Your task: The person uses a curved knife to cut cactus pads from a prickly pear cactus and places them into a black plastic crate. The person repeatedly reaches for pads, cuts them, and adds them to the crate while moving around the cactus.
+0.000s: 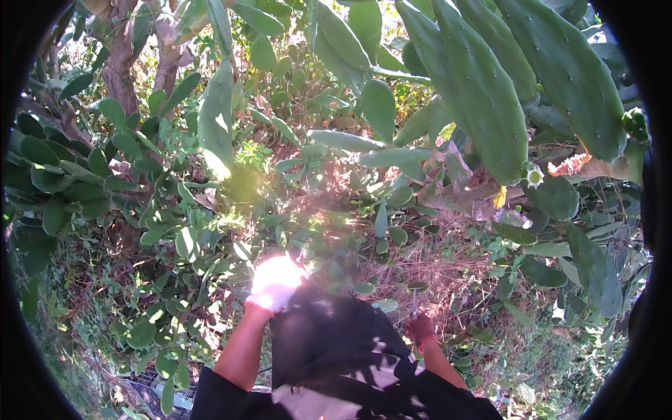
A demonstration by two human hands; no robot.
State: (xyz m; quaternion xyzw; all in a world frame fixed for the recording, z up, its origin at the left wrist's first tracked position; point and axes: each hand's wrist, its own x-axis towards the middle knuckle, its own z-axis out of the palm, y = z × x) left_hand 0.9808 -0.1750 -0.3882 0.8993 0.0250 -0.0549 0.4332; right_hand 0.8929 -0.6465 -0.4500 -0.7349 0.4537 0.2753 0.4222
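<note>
Black bag (329, 343) is hanging open-mouthed between the two hands, low centre of the head view, in front of the person's dark-sleeved torso. Dappled shade is lying across it; contents cannot be told.

Left hand (274, 282) is wearing a light glove, blown out by sun glare, and is gripping the bag's upper left edge. Fingers look closed on the fabric, but glare is hiding the detail. Bare forearm is coming up from the lower edge.

Right hand (421, 326) is in a reddish glove, lower and to the right of the bag, just beside its right edge. It is closed around a thin, dark, upright tool (414, 302); too small and shaded to say what kind. Whether this hand is also touching the bag cannot be told.

Prickly pear pads (483, 105) are hanging large across the upper right, well above both hands. More pads (215, 119) are standing at upper centre-left. A small pale bud (535, 175) is sitting at the tip of the big pad. Dry grass (434, 266) is lying on the ground just beyond the right hand. Leafy shrubs (168, 231) are crowding in left of the gloved left hand.
</note>
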